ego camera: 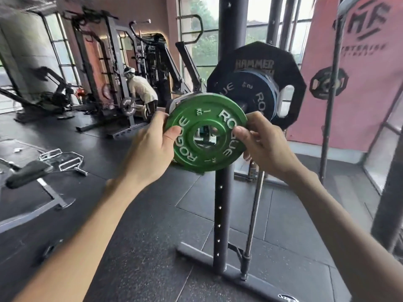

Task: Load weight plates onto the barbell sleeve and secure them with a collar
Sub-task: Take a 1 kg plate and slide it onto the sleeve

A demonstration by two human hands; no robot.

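A small green 1 kg Rogue plate (206, 118) is held upright in front of me by both hands. My left hand (152, 144) grips its left rim with the thumb on the face. My right hand (261, 142) pinches its right rim. Just behind it, on the barbell sleeve (243, 105), sit a blue Rogue plate (250, 94) and a large black Hammer plate (287, 66). The sleeve end is mostly hidden by the green plate. A grey plate or collar edge (174, 101) shows behind the green plate's upper left; I cannot tell which.
The black rack upright (223, 203) with its floor foot (229, 277) stands directly ahead. A bare bar (254, 210) leans in a holder beside it. A bench (32, 171) is at left, a person by another rack at the back, a pink banner (359, 62) at right.
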